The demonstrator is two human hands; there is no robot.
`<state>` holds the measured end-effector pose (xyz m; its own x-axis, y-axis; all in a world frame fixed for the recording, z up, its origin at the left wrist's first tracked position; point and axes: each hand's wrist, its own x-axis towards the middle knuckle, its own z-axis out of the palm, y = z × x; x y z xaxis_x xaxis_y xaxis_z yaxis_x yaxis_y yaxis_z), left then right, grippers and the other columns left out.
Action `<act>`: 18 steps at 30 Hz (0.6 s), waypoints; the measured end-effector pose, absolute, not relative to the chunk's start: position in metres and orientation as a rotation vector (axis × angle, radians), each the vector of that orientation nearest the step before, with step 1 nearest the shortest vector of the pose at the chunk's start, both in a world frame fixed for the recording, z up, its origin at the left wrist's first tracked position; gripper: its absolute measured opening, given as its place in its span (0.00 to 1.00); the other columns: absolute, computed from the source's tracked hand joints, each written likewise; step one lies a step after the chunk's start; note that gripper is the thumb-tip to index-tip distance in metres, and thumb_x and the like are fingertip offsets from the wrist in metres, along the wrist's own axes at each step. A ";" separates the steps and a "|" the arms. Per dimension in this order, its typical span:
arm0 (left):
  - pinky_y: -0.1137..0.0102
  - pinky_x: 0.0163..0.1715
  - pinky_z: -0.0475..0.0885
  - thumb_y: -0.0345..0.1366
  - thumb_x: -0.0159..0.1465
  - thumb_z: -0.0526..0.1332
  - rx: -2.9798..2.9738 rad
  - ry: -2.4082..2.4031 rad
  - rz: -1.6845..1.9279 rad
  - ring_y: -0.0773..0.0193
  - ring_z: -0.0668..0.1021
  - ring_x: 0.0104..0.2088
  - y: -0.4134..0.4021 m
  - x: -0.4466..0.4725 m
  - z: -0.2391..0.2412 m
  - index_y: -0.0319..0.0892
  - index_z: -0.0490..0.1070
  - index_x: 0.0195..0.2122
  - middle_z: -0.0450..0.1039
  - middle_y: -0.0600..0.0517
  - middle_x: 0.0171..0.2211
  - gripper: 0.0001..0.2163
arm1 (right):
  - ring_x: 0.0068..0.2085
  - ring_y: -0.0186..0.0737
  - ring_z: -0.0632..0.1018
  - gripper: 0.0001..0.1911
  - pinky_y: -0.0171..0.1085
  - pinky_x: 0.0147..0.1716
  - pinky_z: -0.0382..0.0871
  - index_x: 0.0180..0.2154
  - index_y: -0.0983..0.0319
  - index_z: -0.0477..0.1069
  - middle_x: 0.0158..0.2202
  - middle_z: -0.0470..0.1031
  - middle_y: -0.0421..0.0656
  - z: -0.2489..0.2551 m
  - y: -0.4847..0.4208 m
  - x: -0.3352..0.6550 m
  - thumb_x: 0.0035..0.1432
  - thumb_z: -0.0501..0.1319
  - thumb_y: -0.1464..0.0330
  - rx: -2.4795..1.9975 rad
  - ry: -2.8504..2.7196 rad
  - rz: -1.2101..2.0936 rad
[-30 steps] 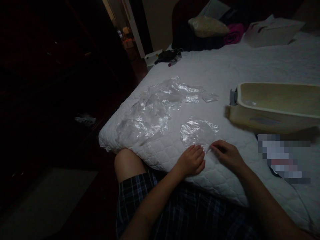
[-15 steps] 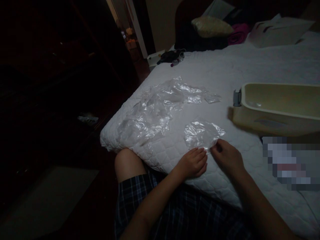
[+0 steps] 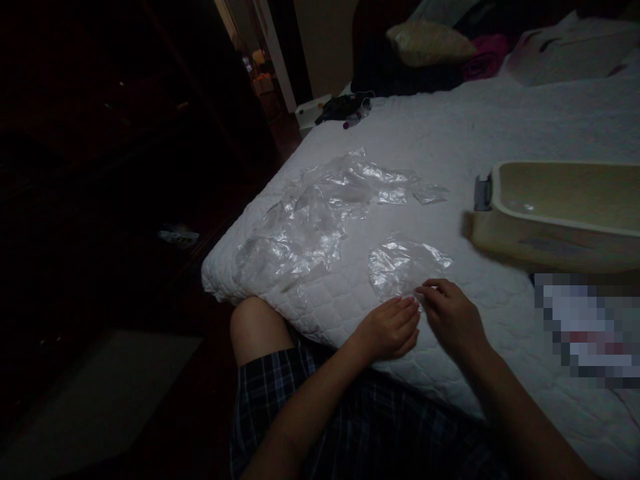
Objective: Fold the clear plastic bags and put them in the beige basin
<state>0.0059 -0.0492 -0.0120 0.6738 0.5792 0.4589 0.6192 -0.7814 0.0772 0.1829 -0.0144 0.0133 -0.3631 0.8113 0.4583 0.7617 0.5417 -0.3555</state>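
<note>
A small clear plastic bag lies crumpled on the white quilted bed near its front edge. My left hand rests flat on the quilt, fingers stretched toward the bag's near edge. Beside it my right hand pinches that same near edge with fingertips together. A larger heap of clear plastic bags spreads over the bed's left corner, apart from both hands.
A beige plastic tub stands on the bed at the right. Pillows and dark clothes lie at the far end, with small dark items near the far-left edge. The dim floor drops off at left.
My right hand drew back slightly toward me and now pinches the small bag's near edge. The bag's shape shifted a little. My left hand stayed put.
</note>
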 end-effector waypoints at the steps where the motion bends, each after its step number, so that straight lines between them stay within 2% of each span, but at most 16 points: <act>1: 0.62 0.60 0.64 0.36 0.65 0.52 -2.791 -1.004 -0.728 0.57 0.67 0.59 -0.049 0.006 -0.012 0.32 0.68 0.50 0.69 0.42 0.53 0.16 | 0.41 0.47 0.73 0.13 0.45 0.39 0.70 0.40 0.57 0.72 0.41 0.72 0.48 0.012 -0.013 0.183 0.57 0.52 0.73 -1.232 -2.200 0.111; 4: 0.61 0.60 0.63 0.35 0.65 0.51 -2.781 -0.996 -0.721 0.56 0.66 0.59 -0.049 0.006 -0.012 0.33 0.68 0.50 0.69 0.43 0.54 0.16 | 0.42 0.48 0.72 0.15 0.47 0.43 0.68 0.43 0.58 0.72 0.43 0.73 0.49 0.009 -0.011 0.185 0.56 0.53 0.73 -1.186 -2.228 0.118; 14: 0.60 0.58 0.66 0.34 0.64 0.51 -2.690 -0.878 -0.747 0.55 0.64 0.60 -0.051 0.003 -0.014 0.34 0.69 0.49 0.68 0.43 0.55 0.15 | 0.43 0.49 0.72 0.15 0.48 0.43 0.65 0.43 0.58 0.73 0.43 0.74 0.50 0.003 -0.011 0.187 0.55 0.54 0.74 -1.184 -2.266 0.041; 18: 0.60 0.53 0.70 0.35 0.63 0.53 -2.578 -0.891 -0.834 0.57 0.70 0.56 -0.053 0.001 -0.028 0.40 0.71 0.46 0.72 0.44 0.50 0.13 | 0.44 0.49 0.72 0.15 0.48 0.44 0.65 0.42 0.60 0.74 0.43 0.74 0.51 0.003 -0.011 0.187 0.56 0.53 0.74 -1.175 -2.277 0.012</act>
<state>0.0006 -0.0534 -0.0280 0.6414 0.4698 0.6066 0.6366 -0.7671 -0.0790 0.1874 -0.0110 0.0031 -0.4506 0.7510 0.4827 0.7458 0.6139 -0.2589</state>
